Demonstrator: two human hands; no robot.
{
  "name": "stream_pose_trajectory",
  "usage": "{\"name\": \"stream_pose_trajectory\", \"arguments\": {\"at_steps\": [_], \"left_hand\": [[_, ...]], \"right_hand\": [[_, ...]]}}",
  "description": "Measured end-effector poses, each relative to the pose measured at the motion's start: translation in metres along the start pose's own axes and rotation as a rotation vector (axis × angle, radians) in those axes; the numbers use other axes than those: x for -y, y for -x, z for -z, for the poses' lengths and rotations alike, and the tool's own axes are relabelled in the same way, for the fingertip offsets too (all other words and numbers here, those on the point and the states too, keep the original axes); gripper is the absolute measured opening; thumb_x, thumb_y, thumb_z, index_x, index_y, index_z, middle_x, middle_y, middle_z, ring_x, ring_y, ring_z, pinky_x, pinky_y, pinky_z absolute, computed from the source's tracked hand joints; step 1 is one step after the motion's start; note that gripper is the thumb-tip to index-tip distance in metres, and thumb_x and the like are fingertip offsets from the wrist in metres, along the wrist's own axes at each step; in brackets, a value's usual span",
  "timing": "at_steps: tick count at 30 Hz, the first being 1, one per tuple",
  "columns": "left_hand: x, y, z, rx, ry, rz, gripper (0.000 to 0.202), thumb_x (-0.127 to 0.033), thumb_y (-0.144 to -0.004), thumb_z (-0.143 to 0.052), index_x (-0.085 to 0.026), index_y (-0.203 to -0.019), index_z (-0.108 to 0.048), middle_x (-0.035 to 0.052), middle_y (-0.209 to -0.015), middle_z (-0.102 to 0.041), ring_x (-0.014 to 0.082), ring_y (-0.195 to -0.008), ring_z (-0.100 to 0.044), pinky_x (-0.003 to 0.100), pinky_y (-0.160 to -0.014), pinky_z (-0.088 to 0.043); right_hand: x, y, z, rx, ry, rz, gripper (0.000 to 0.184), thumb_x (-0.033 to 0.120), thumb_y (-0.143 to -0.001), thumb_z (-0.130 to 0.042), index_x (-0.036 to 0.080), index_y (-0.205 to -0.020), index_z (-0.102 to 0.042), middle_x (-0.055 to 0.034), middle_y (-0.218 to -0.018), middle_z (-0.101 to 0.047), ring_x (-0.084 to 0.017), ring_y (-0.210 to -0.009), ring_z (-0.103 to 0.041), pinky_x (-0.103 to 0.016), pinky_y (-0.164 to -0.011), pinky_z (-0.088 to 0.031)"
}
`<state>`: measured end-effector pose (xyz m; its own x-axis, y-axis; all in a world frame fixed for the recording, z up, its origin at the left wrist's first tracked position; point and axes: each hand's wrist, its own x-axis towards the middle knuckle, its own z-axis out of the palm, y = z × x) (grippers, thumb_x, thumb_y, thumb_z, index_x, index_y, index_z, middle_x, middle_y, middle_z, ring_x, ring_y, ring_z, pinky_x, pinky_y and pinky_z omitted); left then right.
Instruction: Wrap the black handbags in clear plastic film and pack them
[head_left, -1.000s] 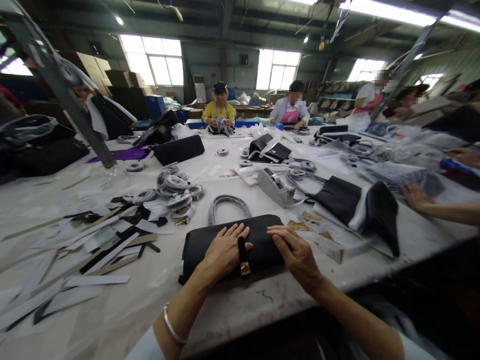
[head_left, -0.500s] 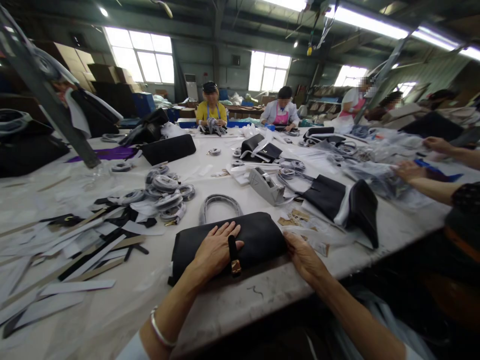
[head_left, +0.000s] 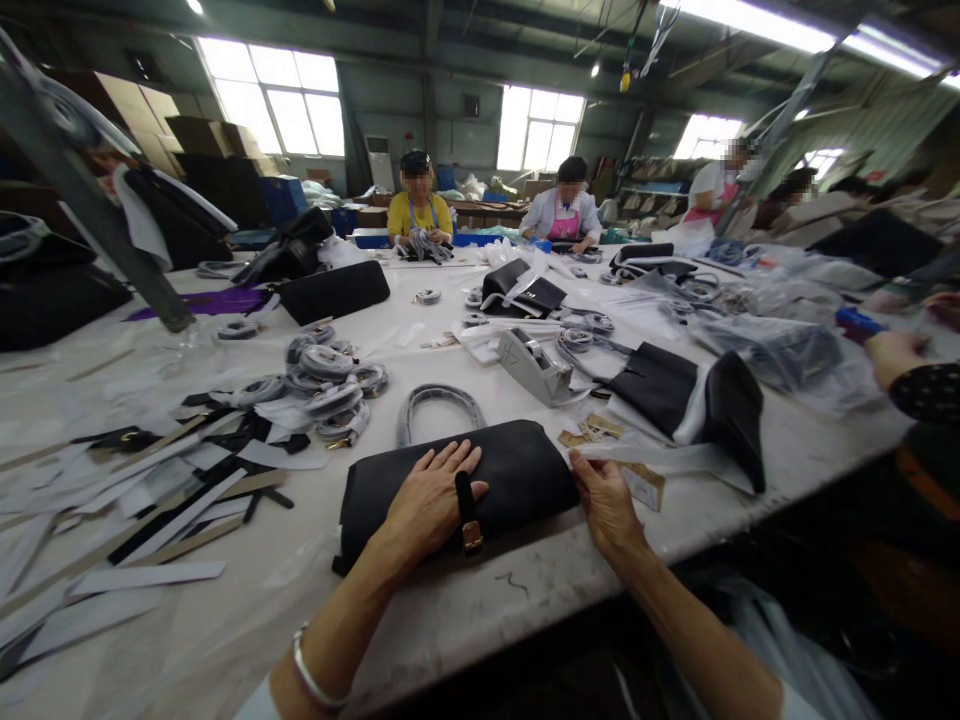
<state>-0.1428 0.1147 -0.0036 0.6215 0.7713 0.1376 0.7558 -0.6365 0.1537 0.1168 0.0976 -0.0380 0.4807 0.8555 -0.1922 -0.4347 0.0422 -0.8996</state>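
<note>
A black handbag lies on its side at the table's front edge, its film-wrapped handle pointing away from me. My left hand rests flat on the bag with fingers stretched out. Beside its fingers, a black strap with a gold-coloured buckle hangs over the bag's front. At the bag's right end, my right hand is closed, thumb and fingertips together. Whatever those fingertips pinch is too small to make out; a translucent strip runs just behind them.
A grey tape dispenser stands beyond the bag. Left of it lie coiled wrapped straps and scattered paper strips. Another black bag lies to the right, near a co-worker's hand. Two people sit across the table.
My right hand has shifted slightly, its fingertips now pinched together just off the bag's right end. My left hand stays put. The co-worker's hands at right have pulled back from the plastic bag.
</note>
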Motion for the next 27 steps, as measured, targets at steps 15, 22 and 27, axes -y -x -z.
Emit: {"name": "stream_pose_trajectory", "arguments": {"at_steps": [15,22,27], "left_hand": [[-0.005,0.000,0.006,-0.002,-0.012,0.033,0.040,-0.037,-0.101,-0.039,-0.027,-0.136,-0.054,0.0074,-0.151,-0.040,0.0243,-0.141,-0.035,0.045,-0.112,-0.033],[-0.005,0.000,0.006,-0.002,-0.014,0.033,0.041,-0.037,-0.101,-0.039,-0.027,-0.138,-0.052,0.0077,-0.152,-0.040,0.0245,-0.140,-0.036,0.045,-0.112,-0.032],[-0.004,0.000,0.005,0.002,-0.012,0.033,0.042,-0.038,-0.101,-0.038,-0.025,-0.139,-0.051,0.0089,-0.151,-0.039,0.0247,-0.141,-0.036,0.044,-0.113,-0.032]], "right_hand": [[0.032,-0.027,0.005,-0.057,-0.132,-0.055,0.018,0.026,-0.067,-0.077,0.021,-0.074,-0.062,0.0040,-0.064,-0.066,-0.012,-0.058,-0.062,-0.021,-0.050,-0.051],[0.069,-0.039,0.042,-0.044,-0.058,-0.164,0.015,0.022,-0.071,-0.075,0.017,-0.069,-0.062,-0.0019,-0.059,-0.066,-0.014,-0.052,-0.063,-0.024,-0.051,-0.053],[0.045,-0.008,0.042,0.276,0.170,-0.416,0.037,0.044,-0.066,-0.084,0.013,-0.081,-0.069,-0.0121,-0.080,-0.073,-0.021,-0.069,-0.070,-0.028,-0.057,-0.055]]}}
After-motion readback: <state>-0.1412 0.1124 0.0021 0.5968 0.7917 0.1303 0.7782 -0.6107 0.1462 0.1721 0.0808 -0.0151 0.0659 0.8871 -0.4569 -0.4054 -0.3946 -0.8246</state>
